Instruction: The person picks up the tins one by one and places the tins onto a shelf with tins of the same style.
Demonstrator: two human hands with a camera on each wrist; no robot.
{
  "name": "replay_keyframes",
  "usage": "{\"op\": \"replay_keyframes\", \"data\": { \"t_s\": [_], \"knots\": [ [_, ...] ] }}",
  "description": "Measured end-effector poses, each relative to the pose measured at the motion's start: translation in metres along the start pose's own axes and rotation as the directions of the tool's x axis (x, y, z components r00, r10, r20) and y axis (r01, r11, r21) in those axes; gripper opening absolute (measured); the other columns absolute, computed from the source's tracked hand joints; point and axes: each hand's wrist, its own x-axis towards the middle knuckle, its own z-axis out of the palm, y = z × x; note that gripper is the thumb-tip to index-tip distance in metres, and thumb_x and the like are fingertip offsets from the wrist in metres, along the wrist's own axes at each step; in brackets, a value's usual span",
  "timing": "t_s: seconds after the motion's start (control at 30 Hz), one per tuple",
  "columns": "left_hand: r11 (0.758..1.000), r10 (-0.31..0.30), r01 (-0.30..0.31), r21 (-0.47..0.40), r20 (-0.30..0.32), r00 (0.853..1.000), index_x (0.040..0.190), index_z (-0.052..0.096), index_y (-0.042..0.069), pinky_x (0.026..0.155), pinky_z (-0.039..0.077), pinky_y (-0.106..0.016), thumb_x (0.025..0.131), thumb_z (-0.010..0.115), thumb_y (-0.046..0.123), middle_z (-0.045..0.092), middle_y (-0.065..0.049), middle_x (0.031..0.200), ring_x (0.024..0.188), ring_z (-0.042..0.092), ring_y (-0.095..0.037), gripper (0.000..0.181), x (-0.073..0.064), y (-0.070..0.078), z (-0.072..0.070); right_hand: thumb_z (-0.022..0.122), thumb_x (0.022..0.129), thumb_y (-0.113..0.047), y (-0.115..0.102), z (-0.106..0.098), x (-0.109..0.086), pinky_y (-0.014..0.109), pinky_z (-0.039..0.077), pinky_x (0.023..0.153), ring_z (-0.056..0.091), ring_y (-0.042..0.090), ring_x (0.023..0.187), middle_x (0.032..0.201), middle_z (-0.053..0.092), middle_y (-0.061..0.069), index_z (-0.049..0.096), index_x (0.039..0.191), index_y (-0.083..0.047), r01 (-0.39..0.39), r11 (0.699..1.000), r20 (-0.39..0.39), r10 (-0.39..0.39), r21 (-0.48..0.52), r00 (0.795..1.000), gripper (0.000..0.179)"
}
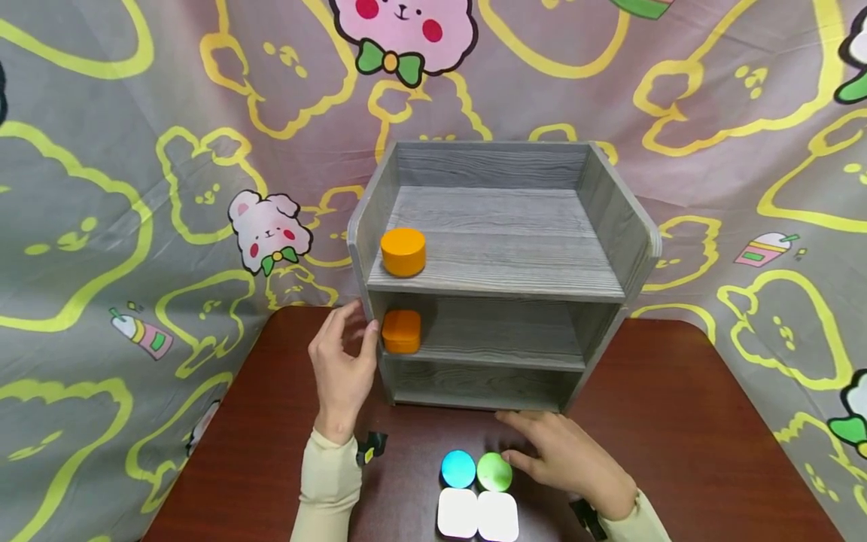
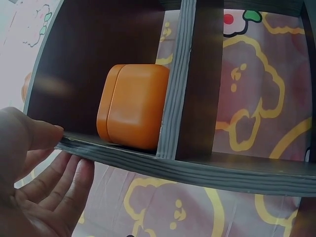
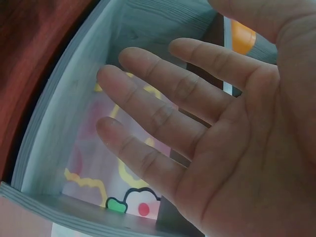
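A grey wood-grain shelf [image 1: 488,286] stands on the table. My left hand [image 1: 344,365] grips the front edge of its left side panel, thumb [image 2: 42,134] on one face and fingers [image 2: 74,185] on the other. Close to that thumb, an orange rounded-square box [image 1: 402,332] sits on the middle level; it shows large in the left wrist view. A round orange box [image 1: 403,252] rests on the top level at the left. In front of the shelf's lower right, my right hand [image 1: 565,455] has its fingers spread and holds nothing. Its thumb is nearest a round green-lidded box [image 1: 494,472].
Beside the green box is a round blue-lidded one [image 1: 458,470]. Two white rounded-square boxes [image 1: 457,513] lie nearer me. The reddish-brown table [image 1: 677,421] extends to both sides. A patterned cloth [image 1: 203,188] hangs behind the shelf and along the sides.
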Motion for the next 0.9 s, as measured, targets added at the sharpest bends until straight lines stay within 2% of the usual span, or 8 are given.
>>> {"op": "replay_keyframes", "data": {
  "t_s": [0.13,0.43,0.5,0.67,0.9],
  "knots": [
    [1.000,0.004,-0.004,0.003,0.000,1.000,0.119,0.072,0.001,0.080,0.059,-0.008,0.091,0.077,0.000,0.074,-0.014,0.102,0.091,0.073,-0.025,0.028,0.001,0.000,0.000,0.078,0.092,-0.034,0.001,0.003,0.001,0.040,0.063,0.078,0.076,0.019,0.096,0.117,0.079,0.003,0.068,0.135,-0.013,0.002,1.000,0.001,-0.002,-0.008,1.000,0.048],
    [1.000,0.009,-0.009,0.002,-0.001,1.000,0.120,0.072,0.001,0.081,0.059,-0.009,0.091,0.077,-0.001,0.074,-0.015,0.103,0.091,0.073,-0.025,0.029,0.000,-0.001,0.000,0.078,0.093,-0.034,-0.001,0.007,0.005,0.038,0.061,0.073,0.075,0.018,0.092,0.116,0.079,0.003,0.066,0.137,-0.014,-0.015,0.999,0.058,0.013,0.030,0.998,0.050],
    [1.000,0.008,-0.008,-0.003,0.000,1.000,0.120,0.072,0.001,0.081,0.059,-0.009,0.091,0.077,-0.001,0.074,-0.015,0.103,0.091,0.073,-0.025,0.029,-0.001,-0.001,0.000,0.079,0.092,-0.033,-0.001,0.009,0.005,0.037,0.061,0.072,0.075,0.016,0.089,0.114,0.079,0.003,0.066,0.137,-0.014,-0.005,1.000,0.056,0.003,0.029,0.998,0.050],
    [1.000,0.005,-0.005,-0.010,0.003,1.000,0.119,0.072,0.000,0.081,0.059,-0.010,0.091,0.077,-0.001,0.074,-0.014,0.103,0.092,0.073,-0.025,0.029,-0.001,-0.001,0.000,0.081,0.089,-0.032,-0.002,0.012,0.004,0.037,0.062,0.075,0.075,0.017,0.094,0.117,0.078,0.000,0.067,0.135,-0.013,0.035,0.999,0.040,-0.035,0.004,0.999,0.052],
    [1.000,0.001,-0.001,-0.003,0.006,1.000,0.119,0.072,0.001,0.081,0.059,-0.010,0.090,0.078,-0.002,0.074,-0.014,0.102,0.091,0.073,-0.024,0.030,-0.001,0.000,-0.001,0.084,0.087,-0.033,-0.001,0.015,0.008,0.037,0.062,0.076,0.074,0.016,0.100,0.121,0.077,0.001,0.066,0.137,-0.013,-0.014,0.997,0.142,0.003,0.079,0.990,0.056]
  ]
}}
